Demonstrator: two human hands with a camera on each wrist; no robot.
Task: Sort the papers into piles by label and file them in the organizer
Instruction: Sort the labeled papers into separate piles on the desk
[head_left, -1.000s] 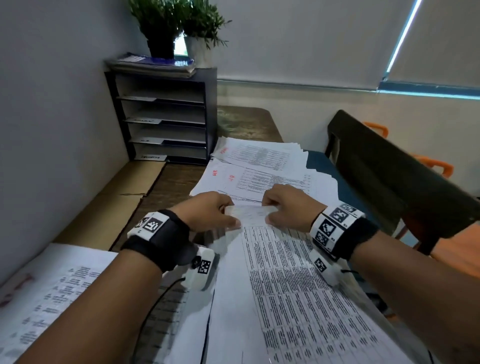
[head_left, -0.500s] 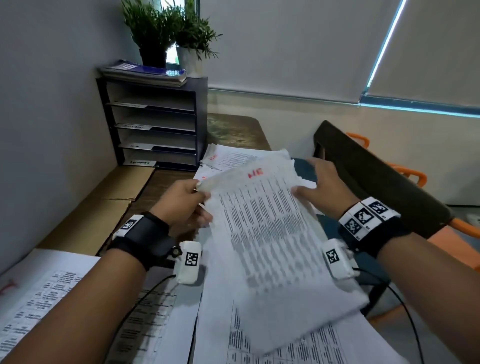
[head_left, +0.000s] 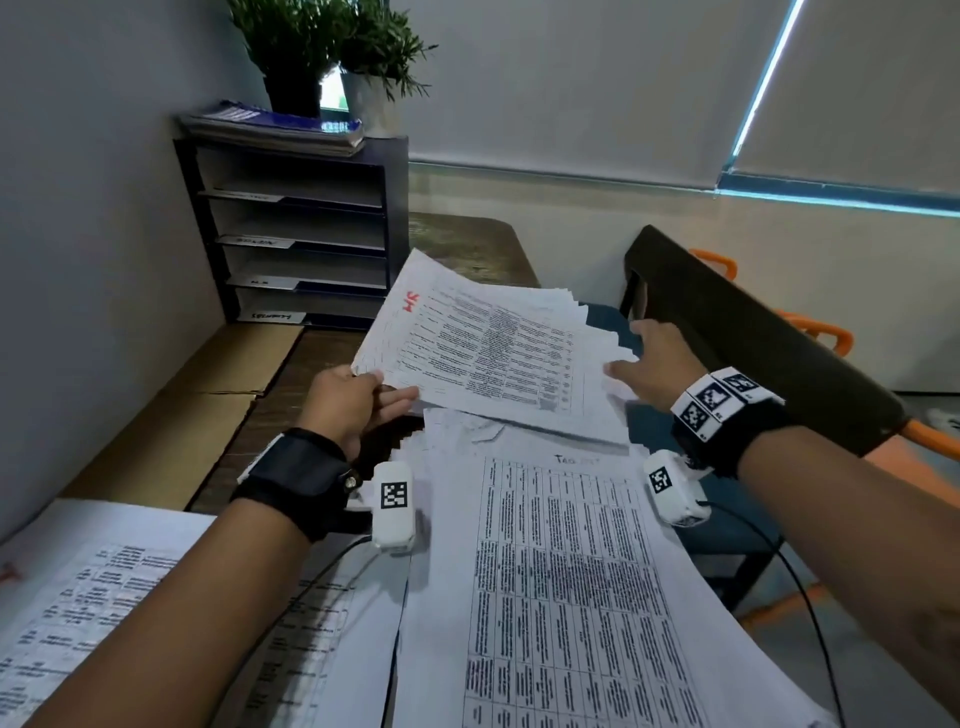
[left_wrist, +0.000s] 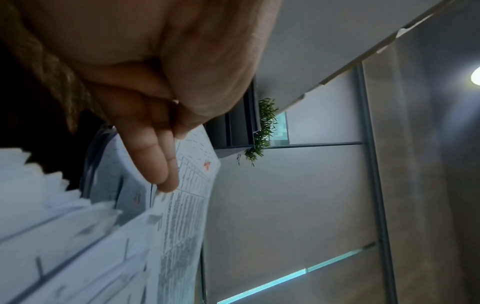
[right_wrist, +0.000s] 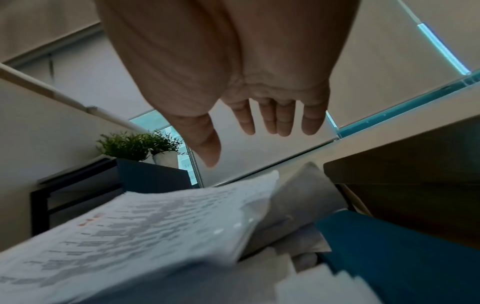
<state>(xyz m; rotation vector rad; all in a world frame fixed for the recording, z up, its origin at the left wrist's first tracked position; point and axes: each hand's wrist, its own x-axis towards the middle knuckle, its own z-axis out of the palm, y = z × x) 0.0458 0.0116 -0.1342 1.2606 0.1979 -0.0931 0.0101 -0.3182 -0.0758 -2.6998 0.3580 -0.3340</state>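
Two potted plants, books; dark chair right.

Head looks down; wrist views look up, sharing the organizer.

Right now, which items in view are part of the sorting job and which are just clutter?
Job:
- held sheet, gripped by left hand
- right hand, open
- paper piles
- organizer

Clutter:
- potted plants
- booklets
- chair

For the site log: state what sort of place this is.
Most likely an office desk by a window. A dark shelf organizer with labelled slots stands on the wooden desk, printed papers cover it, and roller blinds hang behind.
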